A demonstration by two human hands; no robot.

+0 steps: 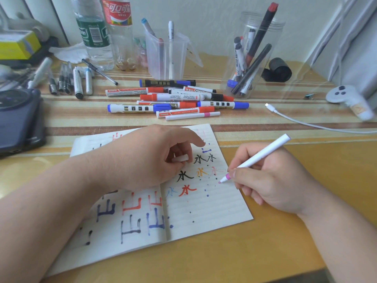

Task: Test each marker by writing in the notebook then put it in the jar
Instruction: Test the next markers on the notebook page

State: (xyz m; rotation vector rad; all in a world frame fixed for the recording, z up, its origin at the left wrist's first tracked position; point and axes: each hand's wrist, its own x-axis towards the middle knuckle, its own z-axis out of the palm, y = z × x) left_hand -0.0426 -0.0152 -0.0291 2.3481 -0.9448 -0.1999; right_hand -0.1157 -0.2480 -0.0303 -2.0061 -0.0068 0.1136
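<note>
Right hand (271, 180), near right: fingers (237, 176) wrapped in a writing grip round a slim white marker (257, 158), uncapped, pink tip pointing down and left. The tip sits at the right edge of the open notebook's (204, 217) right-hand page; it appears to touch the paper, though contact cannot be confirmed from here. Left hand (155, 158) rests across the notebook's centre fold, thumb and curled fingers pinching a small white cap (180, 158), index finger stretched out over the page. Both pages carry characters in black, red, blue and orange, plus scattered ink dots. Notebook lies flat on the yellow worktop (285, 252), near centre. Beyond it, a loose pile of markers (175, 101) in red, blue and black. Clear jar (253, 56) stands far right, well apart from both hands, several markers upright or leaning inside.
</note>
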